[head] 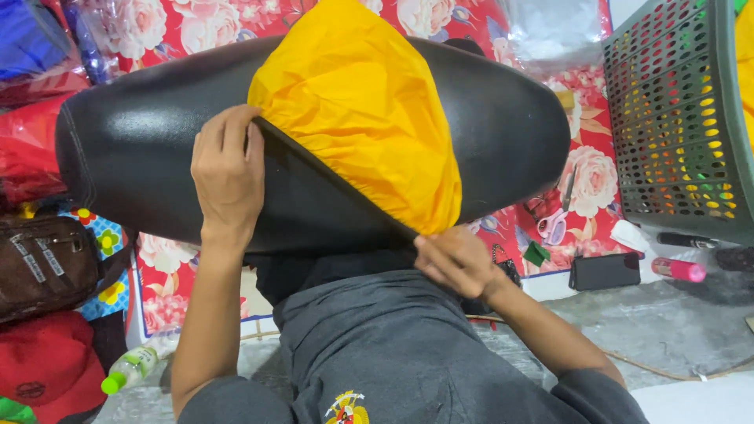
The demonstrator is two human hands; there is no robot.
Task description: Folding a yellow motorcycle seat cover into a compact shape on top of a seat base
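Fabric of bright yellow, a thin crinkled cover [357,110], is seen in the head view stretched over the middle of a long black padded seat [141,141] of smooth leather-like material, which is laid across the lap. The cover's dark hemmed edge runs slantwise from the seat's upper middle down to its near edge. The left hand [228,177] is pressed on the seat's top, its fingers curled over the hem at the cover's upper left, gripping it. The right hand [455,263] is held at the seat's near edge, its fingers closed in a pinch on the hem's lower end; the fingertips are partly hidden under the seat.

The seat's far side is covered by the yellow fabric, and its underside cannot be seen. A grey perforated plastic basket [675,118] is cut off at the right edge. Near it on the floor lie a black phone [605,271] and a pink tube [679,269]. A brown bag [47,263] and a red cap [47,377], both cut off, are at the left, beside a small bottle with a green cap [129,369].
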